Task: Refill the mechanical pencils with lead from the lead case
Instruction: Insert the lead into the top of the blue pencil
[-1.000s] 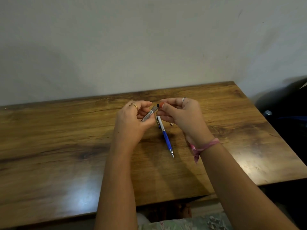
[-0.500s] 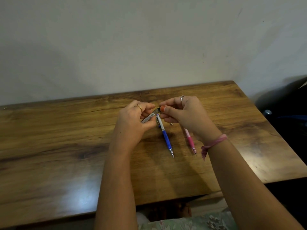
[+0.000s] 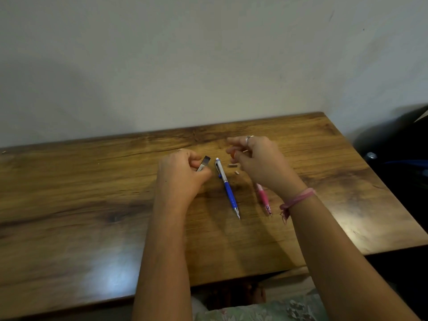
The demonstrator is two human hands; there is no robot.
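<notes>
My left hand (image 3: 183,174) grips a slim grey lead case (image 3: 204,163) with a black top end that points up and to the right. My right hand (image 3: 261,163) hovers apart from the case, thumb and forefinger pinched on something thin, seemingly a lead, though it is blurred. Between the hands a blue and white mechanical pencil (image 3: 228,188) lies on the wooden table (image 3: 92,205), tip toward me. My right wrist partly covers a pink mechanical pencil (image 3: 264,199). Two tiny loose parts (image 3: 232,165) lie beside the blue pencil's top.
The table's right edge (image 3: 375,181) borders a dark object on the floor. A plain wall rises right behind the table. A pink band circles my right wrist.
My hands have separated: the right one pulled away to the right from the top of the case, and the left one dropped slightly with the case. The pink pencil is now uncovered.
</notes>
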